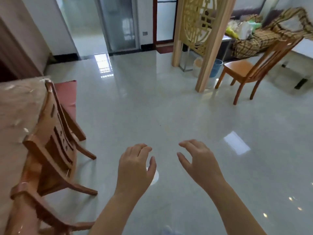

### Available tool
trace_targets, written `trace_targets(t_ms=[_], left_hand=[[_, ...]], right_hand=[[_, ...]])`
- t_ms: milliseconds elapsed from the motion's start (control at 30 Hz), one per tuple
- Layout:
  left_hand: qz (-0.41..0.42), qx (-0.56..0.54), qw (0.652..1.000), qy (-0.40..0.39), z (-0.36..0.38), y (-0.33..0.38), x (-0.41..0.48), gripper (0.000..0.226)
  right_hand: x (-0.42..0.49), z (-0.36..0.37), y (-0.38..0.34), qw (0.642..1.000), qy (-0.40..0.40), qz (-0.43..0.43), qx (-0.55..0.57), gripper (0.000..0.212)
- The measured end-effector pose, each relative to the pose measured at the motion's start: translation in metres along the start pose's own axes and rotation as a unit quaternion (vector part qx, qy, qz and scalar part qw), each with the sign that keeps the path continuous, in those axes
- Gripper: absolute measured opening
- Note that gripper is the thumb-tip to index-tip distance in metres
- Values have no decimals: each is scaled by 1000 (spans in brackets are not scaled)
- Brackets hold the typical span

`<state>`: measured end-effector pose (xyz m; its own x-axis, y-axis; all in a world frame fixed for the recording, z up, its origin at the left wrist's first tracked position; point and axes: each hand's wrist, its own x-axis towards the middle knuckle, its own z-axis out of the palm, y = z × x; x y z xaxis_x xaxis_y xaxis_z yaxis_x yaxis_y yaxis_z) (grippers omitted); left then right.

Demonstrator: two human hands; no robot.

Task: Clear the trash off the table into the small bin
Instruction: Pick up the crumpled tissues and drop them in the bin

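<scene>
My left hand (135, 165) and my right hand (199, 160) hover side by side over the shiny floor, low in the middle of the view. Both are empty, with fingers loosely curled and apart. A table (15, 106) under a clear plastic cover fills the left edge, and small pale scraps lie on it. A blue bin (215, 67) stands on the floor far off at the upper right, partly hidden behind a wooden screen post, with a pale round container (197, 65) beside it.
Two wooden chairs (55, 133) are pushed against the table on the left. Another wooden chair (245, 70) stands at the right near the carved screen (199, 31). A couch piled with bags and a checked cloth lies behind. Open tiled floor spreads ahead.
</scene>
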<state>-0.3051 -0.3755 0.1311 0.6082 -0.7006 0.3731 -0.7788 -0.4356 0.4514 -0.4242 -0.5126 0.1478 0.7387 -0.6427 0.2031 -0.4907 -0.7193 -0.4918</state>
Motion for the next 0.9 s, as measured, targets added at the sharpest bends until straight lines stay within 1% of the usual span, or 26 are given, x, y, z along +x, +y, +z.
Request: trace_targets(t_ms=[133, 300, 467, 600, 733, 900], left_hand=[[-73, 38, 996, 38, -1, -32, 62, 21], [-156, 76, 983, 51, 1, -89, 111, 25], [-198, 92, 974, 66, 9, -165, 190, 19], [-217, 95, 968, 84, -1, -231, 262, 23], [-236, 105, 961, 100, -17, -292, 324, 19], [-280, 117, 945, 119, -19, -349, 387, 17]], right_hand=[[95, 23, -5, 997, -31, -63, 11, 25], [186, 74, -27, 989, -85, -119, 32, 24], [291, 135, -59, 981, -118, -153, 32, 24], [383, 175, -107, 974, -139, -174, 44, 24], [465, 206, -153, 964, -150, -213, 55, 23], [547, 246, -178, 954, -174, -237, 59, 23]])
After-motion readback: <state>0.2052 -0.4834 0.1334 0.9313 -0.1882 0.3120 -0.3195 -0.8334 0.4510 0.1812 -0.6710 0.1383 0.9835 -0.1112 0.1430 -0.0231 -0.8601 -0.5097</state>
